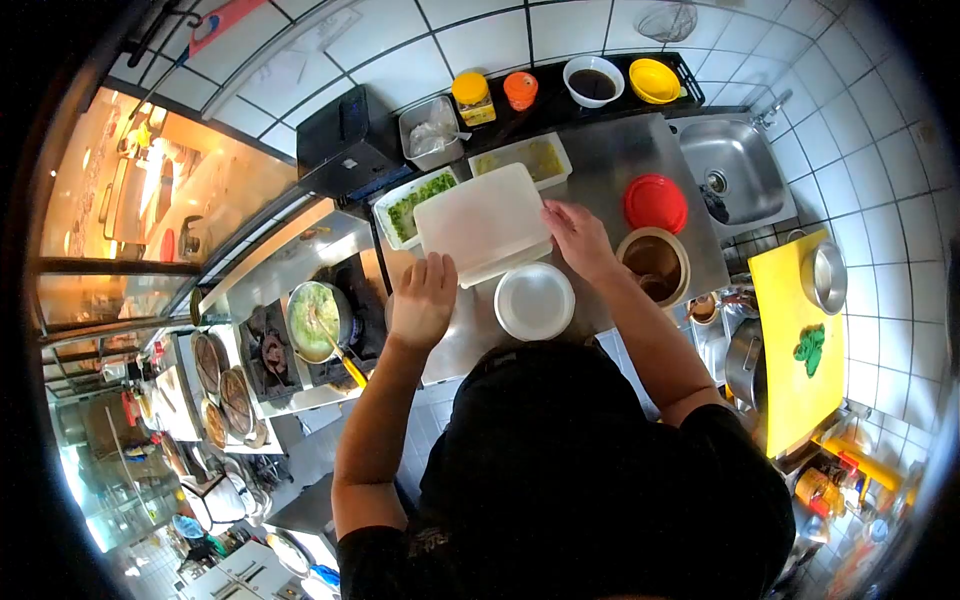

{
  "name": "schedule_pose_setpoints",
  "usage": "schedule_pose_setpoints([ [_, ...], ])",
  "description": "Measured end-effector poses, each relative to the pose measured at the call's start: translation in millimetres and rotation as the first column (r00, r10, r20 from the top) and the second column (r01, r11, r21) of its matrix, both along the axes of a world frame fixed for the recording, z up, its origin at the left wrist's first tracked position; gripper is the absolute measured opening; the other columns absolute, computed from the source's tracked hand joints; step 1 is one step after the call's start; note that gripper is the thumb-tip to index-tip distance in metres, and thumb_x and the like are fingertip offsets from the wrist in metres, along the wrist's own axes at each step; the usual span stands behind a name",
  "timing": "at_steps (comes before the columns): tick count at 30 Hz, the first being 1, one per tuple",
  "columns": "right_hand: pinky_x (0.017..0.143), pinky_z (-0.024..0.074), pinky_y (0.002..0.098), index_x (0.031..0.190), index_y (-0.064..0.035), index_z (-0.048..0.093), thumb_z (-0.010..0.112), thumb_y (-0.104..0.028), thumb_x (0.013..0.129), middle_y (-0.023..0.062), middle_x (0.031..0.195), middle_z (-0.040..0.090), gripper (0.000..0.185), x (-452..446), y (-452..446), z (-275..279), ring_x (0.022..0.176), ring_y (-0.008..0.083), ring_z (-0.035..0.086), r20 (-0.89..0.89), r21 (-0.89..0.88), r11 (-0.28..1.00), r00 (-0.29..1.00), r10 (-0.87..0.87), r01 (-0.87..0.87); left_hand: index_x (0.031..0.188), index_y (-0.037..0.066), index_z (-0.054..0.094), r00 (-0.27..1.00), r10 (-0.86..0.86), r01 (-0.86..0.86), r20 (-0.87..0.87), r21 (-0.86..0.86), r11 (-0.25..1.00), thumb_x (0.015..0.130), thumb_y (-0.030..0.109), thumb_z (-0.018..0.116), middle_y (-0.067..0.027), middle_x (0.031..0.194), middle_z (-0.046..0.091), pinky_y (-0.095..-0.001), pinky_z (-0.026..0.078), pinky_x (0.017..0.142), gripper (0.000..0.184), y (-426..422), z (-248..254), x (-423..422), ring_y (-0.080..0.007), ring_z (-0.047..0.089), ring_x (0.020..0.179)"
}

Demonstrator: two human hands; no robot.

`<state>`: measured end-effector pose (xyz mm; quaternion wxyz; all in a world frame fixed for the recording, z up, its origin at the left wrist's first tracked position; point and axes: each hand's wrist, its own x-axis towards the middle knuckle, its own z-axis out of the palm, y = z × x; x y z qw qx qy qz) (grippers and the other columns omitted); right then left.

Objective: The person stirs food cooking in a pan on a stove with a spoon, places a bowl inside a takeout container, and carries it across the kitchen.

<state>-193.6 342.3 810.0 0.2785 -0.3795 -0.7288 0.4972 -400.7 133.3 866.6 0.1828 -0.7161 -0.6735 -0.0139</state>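
A translucent white plastic lid lies tilted between my hands, over a pale container whose edge shows below it. My left hand has its fingers together at the lid's near left corner. On the other side my right hand pinches the lid's right edge. Just in front of me sits a white round bowl, close to both hands. To the left of the lid is a white container of chopped greens, and behind it another container with yellowish contents.
A pan of greens sits on the stove at left, its yellow handle toward me. A red lid and a brown pot are at right. Beyond are a sink and a yellow cutting board. Jars and bowls line a black shelf.
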Motion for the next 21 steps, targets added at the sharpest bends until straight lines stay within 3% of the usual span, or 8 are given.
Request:
schedule_pose_setpoints([
  [8, 0.075, 0.0556, 0.0335, 0.125, -0.0034, 0.067, 0.069, -0.026, 0.093, 0.0163, 0.094, 0.073, 0.039, -2.8, 1.6, -17.4, 0.079, 0.0209, 0.07, 0.001, -0.097, 0.995, 1.0, -0.005, 0.005, 0.112, 0.002, 0.067, 0.867, 0.074, -0.196, 0.493, 0.199, 0.96, 0.086, 0.012, 0.07, -0.017, 0.108, 0.065, -0.0428, 0.056, 0.077, 0.028, 4.2, -12.0, 6.2, -0.0321, 0.066, 0.086],
  [11, 0.072, 0.0553, 0.0328, 0.126, -0.0043, 0.067, 0.071, -0.024, 0.092, 0.0139, 0.088, 0.072, 0.039, -2.7, 3.3, -24.9, 0.076, 0.0196, 0.069, -0.031, -0.15, 0.989, 0.999, 0.009, -0.014, 0.119, 0.001, 0.066, 0.411, 0.321, -0.588, 0.853, -0.021, 0.808, 0.087, 0.012, 0.072, -0.0176, 0.107, 0.066, -0.0386, 0.056, 0.072, 0.034, 16.2, -19.0, 9.9, -0.0278, 0.066, 0.078],
  [12, 0.071, 0.0551, 0.0325, 0.126, -0.0046, 0.067, 0.071, -0.024, 0.092, 0.0131, 0.086, 0.072, 0.04, -2.6, 2.6, -22.1, 0.074, 0.0193, 0.069, -0.03, -0.174, 0.985, 1.0, 0.009, -0.014, 0.123, 0.0, 0.065, 0.404, 0.355, -0.632, 0.843, -0.023, 0.775, 0.088, 0.011, 0.073, -0.0141, 0.098, 0.068, -0.0319, 0.054, 0.066, 0.037, 18.0, -31.9, 1.7, -0.0204, 0.065, 0.07],
  [13, 0.069, 0.0549, 0.0321, 0.127, -0.0048, 0.067, 0.072, -0.024, 0.092, 0.0123, 0.083, 0.071, 0.04, -2.3, 2.3, -18.9, 0.072, 0.019, 0.068, -0.028, -0.198, 0.98, 1.0, 0.009, -0.014, 0.123, 0.0, 0.065, 0.1, 0.26, -0.636, 0.96, -0.139, 0.759, 0.089, 0.011, 0.073, -0.0126, 0.094, 0.067, -0.0307, 0.053, 0.065, 0.037, 17.9, -44.1, -4.2, -0.019, 0.065, 0.069],
  [15, 0.072, 0.0551, 0.035, 0.128, -0.0055, 0.066, 0.071, -0.022, 0.091, 0.0129, 0.089, 0.072, 0.041, -2.9, 2.7, -11.4, 0.078, 0.0212, 0.069, -0.005, -0.234, 0.972, 1.0, 0.023, -0.024, 0.122, -0.001, 0.065, -0.514, 0.024, -0.539, 0.858, -0.344, 0.769, 0.089, 0.01, 0.073, -0.0094, 0.086, 0.067, -0.0283, 0.052, 0.063, 0.035, 21.3, -48.8, -8.8, -0.0162, 0.064, 0.067],
  [16, 0.074, 0.0552, 0.0364, 0.128, -0.0058, 0.066, 0.071, -0.022, 0.091, 0.0132, 0.091, 0.072, 0.041, -3.6, 2.8, -8.0, 0.08, 0.0223, 0.069, 0.005, -0.253, 0.967, 1.0, 0.03, -0.028, 0.121, -0.003, 0.065, -0.529, 0.023, -0.555, 0.849, -0.365, 0.748, 0.089, 0.009, 0.072, -0.0067, 0.08, 0.066, -0.026, 0.049, 0.058, 0.035, 22.4, -51.4, -9.7, -0.0135, 0.062, 0.064],
  [19, 0.093, 0.0517, 0.0434, 0.134, -0.0056, 0.06, 0.069, -0.019, 0.091, 0.0183, 0.117, 0.067, 0.046, -9.5, 14.7, -1.9, 0.106, 0.03, 0.066, 0.209, 0.15, 0.984, 0.976, 0.062, -0.094, 0.122, -0.004, 0.064, -0.518, 0.188, -0.483, 0.835, -0.467, 0.741, 0.089, 0.011, 0.073, -0.0076, 0.077, 0.066, -0.0277, 0.048, 0.053, 0.037, 27.6, -47.5, -28.7, -0.015, 0.062, 0.061],
  [21, 0.098, 0.0496, 0.0437, 0.137, -0.0032, 0.056, 0.07, -0.02, 0.09, 0.021, 0.124, 0.062, 0.052, -23.4, 23.5, 1.4, 0.112, 0.0359, 0.063, 0.208, 0.455, 0.885, 0.978, -0.001, -0.096, 0.128, -0.003, 0.062, -0.376, 0.318, -0.509, 0.87, -0.481, 0.714, 0.09, 0.021, 0.073, -0.01, 0.079, 0.069, -0.0289, 0.051, 0.055, 0.047, 36.4, -51.3, -43.6, -0.0161, 0.065, 0.064],
])
